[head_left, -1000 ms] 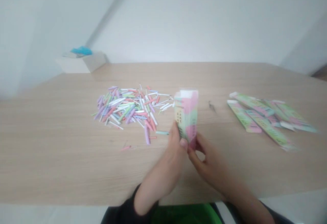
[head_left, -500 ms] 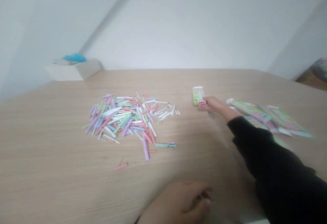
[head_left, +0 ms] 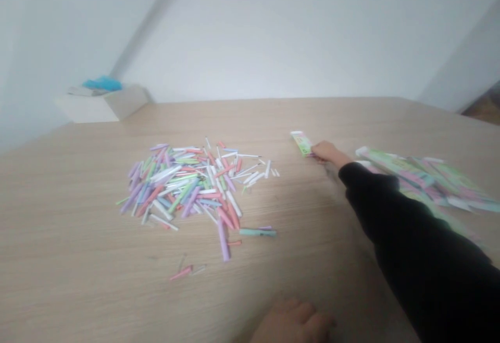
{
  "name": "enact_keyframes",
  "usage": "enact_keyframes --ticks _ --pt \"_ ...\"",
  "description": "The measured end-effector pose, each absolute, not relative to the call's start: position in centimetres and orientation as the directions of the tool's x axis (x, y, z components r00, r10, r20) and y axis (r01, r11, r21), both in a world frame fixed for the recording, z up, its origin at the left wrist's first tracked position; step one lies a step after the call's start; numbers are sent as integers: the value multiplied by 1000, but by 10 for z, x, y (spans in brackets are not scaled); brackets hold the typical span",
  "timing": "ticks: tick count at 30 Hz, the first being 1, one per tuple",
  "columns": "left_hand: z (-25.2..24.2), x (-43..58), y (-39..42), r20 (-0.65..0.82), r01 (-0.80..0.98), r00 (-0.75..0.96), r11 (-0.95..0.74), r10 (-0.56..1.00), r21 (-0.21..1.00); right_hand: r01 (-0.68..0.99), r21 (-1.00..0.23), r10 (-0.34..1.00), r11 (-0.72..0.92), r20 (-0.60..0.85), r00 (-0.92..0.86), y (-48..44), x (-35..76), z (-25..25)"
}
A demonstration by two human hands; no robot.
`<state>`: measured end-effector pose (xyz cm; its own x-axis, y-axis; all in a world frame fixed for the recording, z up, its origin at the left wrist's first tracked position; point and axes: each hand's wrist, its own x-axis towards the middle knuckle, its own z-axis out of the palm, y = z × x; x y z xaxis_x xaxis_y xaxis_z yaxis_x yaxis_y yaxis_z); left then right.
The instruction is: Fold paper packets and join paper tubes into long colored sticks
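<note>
My right hand [head_left: 327, 152], at the end of a black sleeve, reaches far out over the table. Its fingers are closed on the near end of a small printed paper box [head_left: 301, 144], green and pink with a white end, which leans to the left. At the bottom edge of the picture my left hand [head_left: 299, 322] is blurred and partly cut off. Its fingers are curled in, and nothing shows in them. To the left of the right hand lies a loose pile of pastel pen parts [head_left: 187, 181], purple, white, green, red and blue.
Several flat printed boxes [head_left: 406, 168] in the same colours lie overlapping on the right, partly behind the sleeve. A white open box [head_left: 89, 106] with something blue [head_left: 103, 83] on top stands at the back left. A white wall [head_left: 273, 35] rises behind the wooden table [head_left: 78, 239].
The small box has gone from facing me upright to tilted left in my right hand. My left hand has dropped lower toward the bottom edge. The camera view has shifted slightly.
</note>
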<state>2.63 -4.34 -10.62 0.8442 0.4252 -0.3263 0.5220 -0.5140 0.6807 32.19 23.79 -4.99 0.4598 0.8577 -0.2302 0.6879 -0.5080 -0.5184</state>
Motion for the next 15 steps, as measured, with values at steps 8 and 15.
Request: enact_keyframes --ticks 8,15 --pt "-87 18 -44 -316 502 859 -545 403 671 883 -236 902 -405 53 428 236 330 -42" --pt "-83 12 -54 -272 493 862 -583 427 646 925 -50 915 -376 136 379 141 390 -15"
